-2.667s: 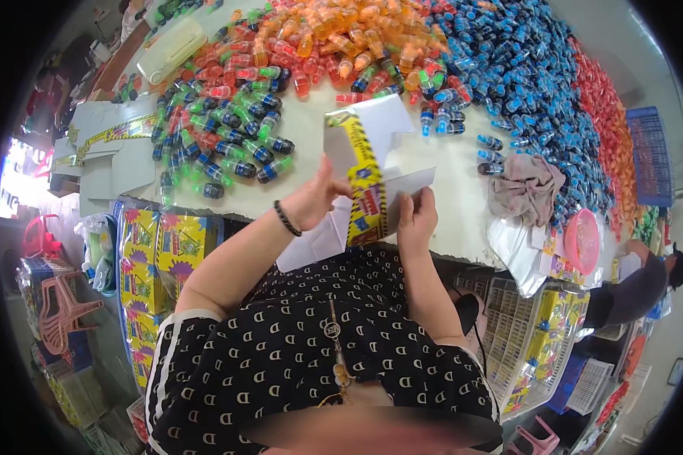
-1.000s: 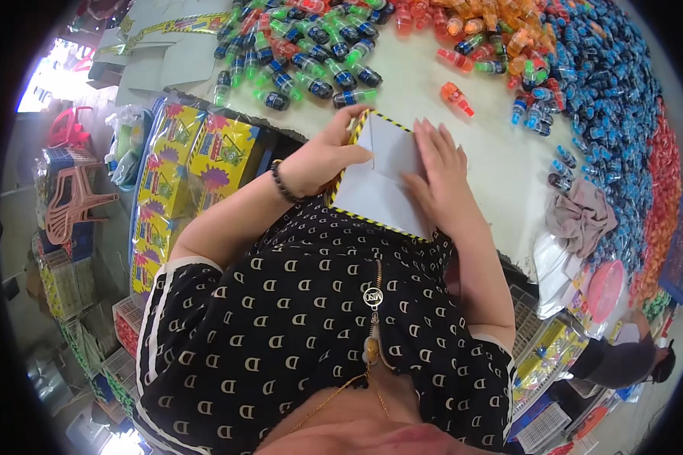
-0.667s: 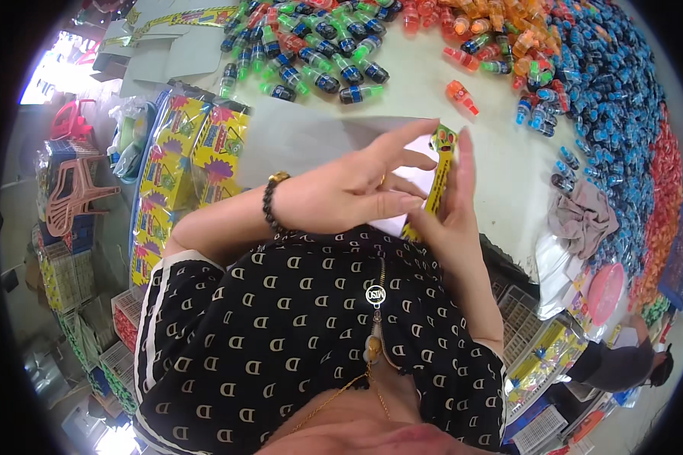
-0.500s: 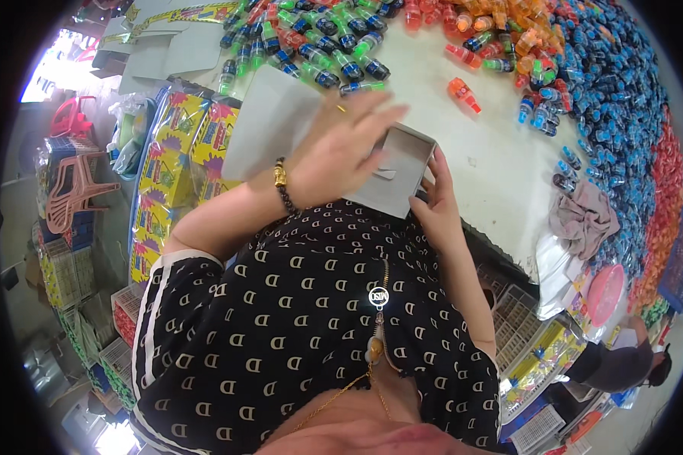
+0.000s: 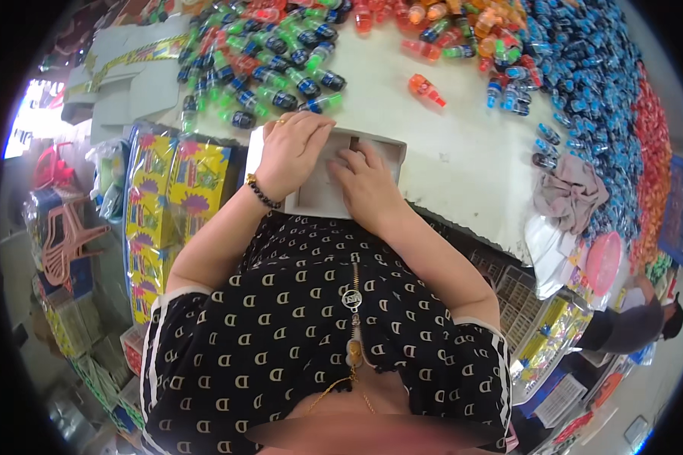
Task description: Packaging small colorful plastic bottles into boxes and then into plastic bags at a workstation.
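Head view: big pale desk (image 5: 470, 167) stretches away from person. Large heap of blue bottles (image 5: 592, 98) on right; smaller heap of green and dark bottles (image 5: 309, 85) on far left. Open white box (image 5: 319, 208) at desk's near edge, right in front of tummy. Crumpled pinkish cloth (image 5: 573, 193) well to right of box, beside blue heap. Left hand (image 5: 292, 155) on box's left end, fingers bent; cannot tell if they squeeze. Right hand (image 5: 368, 186) inside box, fingers curled; cannot tell if they pinch anything. Orange-red bottle (image 5: 426, 89) lies alone past box.
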A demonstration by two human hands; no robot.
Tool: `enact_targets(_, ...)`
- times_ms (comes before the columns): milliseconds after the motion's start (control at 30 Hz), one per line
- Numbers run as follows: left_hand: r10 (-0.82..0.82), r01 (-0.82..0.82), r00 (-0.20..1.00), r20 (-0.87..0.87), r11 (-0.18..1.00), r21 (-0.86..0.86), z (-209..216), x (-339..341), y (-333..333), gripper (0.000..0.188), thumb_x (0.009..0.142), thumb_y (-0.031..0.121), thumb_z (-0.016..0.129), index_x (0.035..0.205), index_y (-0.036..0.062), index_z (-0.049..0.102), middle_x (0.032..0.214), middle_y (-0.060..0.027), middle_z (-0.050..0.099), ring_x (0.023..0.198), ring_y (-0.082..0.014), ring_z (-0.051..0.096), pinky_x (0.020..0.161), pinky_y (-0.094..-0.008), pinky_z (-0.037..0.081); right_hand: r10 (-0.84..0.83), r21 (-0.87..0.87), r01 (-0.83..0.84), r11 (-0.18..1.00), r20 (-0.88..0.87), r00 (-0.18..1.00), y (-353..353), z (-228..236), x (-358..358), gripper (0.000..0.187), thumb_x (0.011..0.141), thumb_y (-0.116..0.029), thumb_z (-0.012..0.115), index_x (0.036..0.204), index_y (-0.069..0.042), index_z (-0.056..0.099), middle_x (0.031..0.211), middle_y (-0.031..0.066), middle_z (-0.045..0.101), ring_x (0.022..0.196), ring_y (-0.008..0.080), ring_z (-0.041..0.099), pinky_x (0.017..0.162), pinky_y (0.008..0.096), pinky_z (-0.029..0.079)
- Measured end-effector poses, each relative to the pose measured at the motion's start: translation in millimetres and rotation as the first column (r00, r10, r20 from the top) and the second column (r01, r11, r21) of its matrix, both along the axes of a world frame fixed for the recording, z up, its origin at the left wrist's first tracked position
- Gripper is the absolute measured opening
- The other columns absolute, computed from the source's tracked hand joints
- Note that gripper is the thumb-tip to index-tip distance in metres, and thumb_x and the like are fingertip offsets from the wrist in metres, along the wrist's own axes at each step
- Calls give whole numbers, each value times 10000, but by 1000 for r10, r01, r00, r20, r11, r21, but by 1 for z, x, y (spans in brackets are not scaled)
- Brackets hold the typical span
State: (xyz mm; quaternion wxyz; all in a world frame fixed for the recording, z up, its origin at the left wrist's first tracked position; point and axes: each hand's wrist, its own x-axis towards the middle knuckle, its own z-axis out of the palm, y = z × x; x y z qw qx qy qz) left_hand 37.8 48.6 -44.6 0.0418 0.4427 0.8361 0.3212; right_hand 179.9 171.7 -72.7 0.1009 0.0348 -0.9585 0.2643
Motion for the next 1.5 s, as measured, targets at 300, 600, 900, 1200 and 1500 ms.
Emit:
enact_targets(300, 29, -27, 999, 46, 999, -24, -4, -3, 5, 263, 951, 261, 494, 1028, 108, 693, 1146, -27, 620, 1067, -218, 554, 920, -373, 348, 233, -137, -199, 970, 306, 923, 41, 66, -2, 403, 795, -106, 651, 1187, -47, 576, 1159, 127, 581, 1091, 336, 534, 907, 417, 458)
enact_targets(600, 58, -58, 998, 9, 997, 48, -11, 1, 3, 196, 894, 250, 571, 964, 109, 687, 1057, -21, 637, 1013, -240, 561, 882, -401, 353, 197, -82, -187, 979, 147, 969, 28, 292, 32, 123, 796, -115, 642, 893, -85, 711, 897, 114, 649, 763, 270, 634, 689, 347, 520)
enact_targets(900, 90, -91, 996, 11, 995, 35, -6, 5, 4, 174, 880, 247, 580, 951, 123, 679, 1048, -22, 631, 1037, -249, 548, 918, -444, 332, 272, 44, -272, 961, 6, 962, 19, 289, 32, 122, 824, -114, 619, 907, -57, 688, 871, 131, 649, 709, 257, 622, 640, 334, 513)
enact_targets(1200, 74, -74, 997, 9, 997, -29, -4, 4, 5, 204, 881, 241, 585, 1013, 110, 670, 1118, -55, 623, 1103, -265, 539, 989, -415, 325, 312, 195, -283, 939, -135, 940, 30, 287, 36, 128, 852, -113, 597, 920, -29, 665, 845, 148, 650, 655, 243, 611, 590, 321, 506)
enact_targets(1500, 81, -79, 996, 25, 996, -51, -3, 7, 7, 201, 876, 255, 599, 1017, 129, 666, 1132, -36, 615, 1124, -263, 523, 1000, -477, 307, 355, 337, -256, 906, -276, 893, 46, 286, 40, 141, 879, -112, 574, 934, -1, 642, 819, 165, 651, 600, 230, 600, 540, 307, 499)
